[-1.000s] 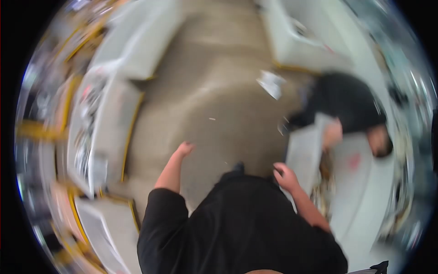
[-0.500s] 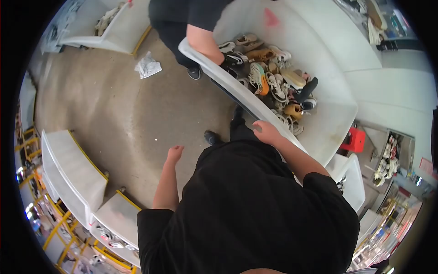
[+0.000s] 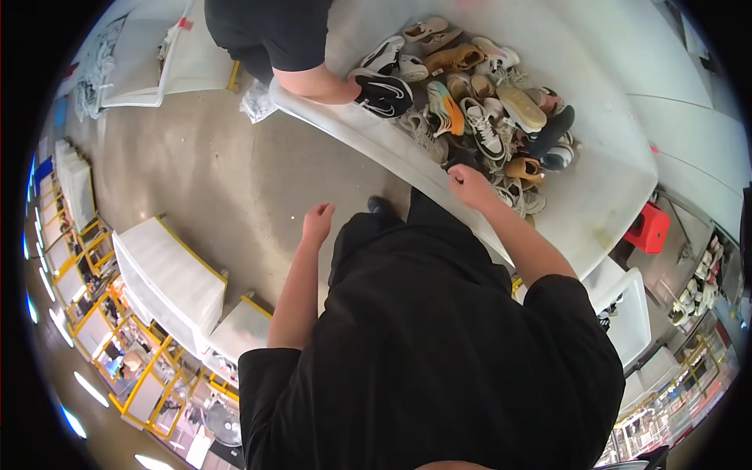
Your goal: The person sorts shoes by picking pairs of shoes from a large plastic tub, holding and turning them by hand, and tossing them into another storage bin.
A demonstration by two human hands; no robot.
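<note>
My left hand (image 3: 317, 224) hangs over the floor with nothing in it, its fingers loosely apart. Just inside the near wall of a big white bin (image 3: 356, 142) is my right hand (image 3: 470, 188), fingers curled, beside a black shoe (image 3: 464, 160); whether it touches or holds anything is hidden. Many loose shoes lie heaped in the bin, among them an orange and green sneaker (image 3: 446, 110), a white and black sneaker (image 3: 483, 129), a tan shoe (image 3: 454, 59) and a pale sole (image 3: 522, 109).
Across the bin's left end, a co-worker's hand and forearm (image 3: 317, 83) reach in at a black sneaker with a white swoosh (image 3: 384, 94). White bins (image 3: 168, 270) stand at left. A red stool (image 3: 648, 228) is at right, a crumpled white bag (image 3: 257, 102) on the floor.
The view has turned and come closer to the shoe bin. My right hand has moved over its near wall, its fingers now curled. A black sneaker now shows at the co-worker's hand.
</note>
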